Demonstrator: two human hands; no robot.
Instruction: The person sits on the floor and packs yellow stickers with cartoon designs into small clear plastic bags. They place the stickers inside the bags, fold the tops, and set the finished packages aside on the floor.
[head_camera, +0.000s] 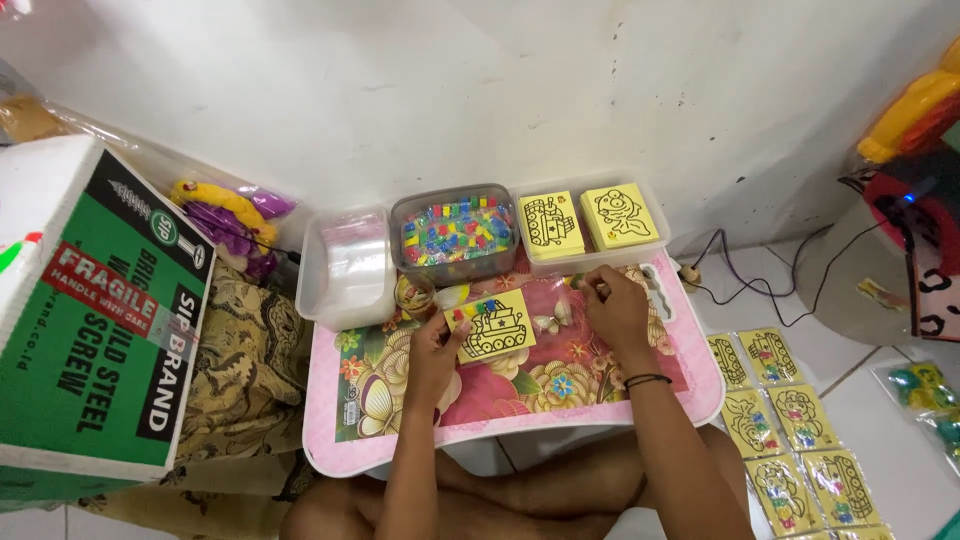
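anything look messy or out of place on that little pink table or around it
Nothing spilled or damaged. The yellow card under the left hand lies tilted, and finished packets lie on the floor tiles rather than in a tub.

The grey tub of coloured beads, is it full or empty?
Nearly full: the grey tub has no lid, and coloured pieces cover its inside almost to the rim.
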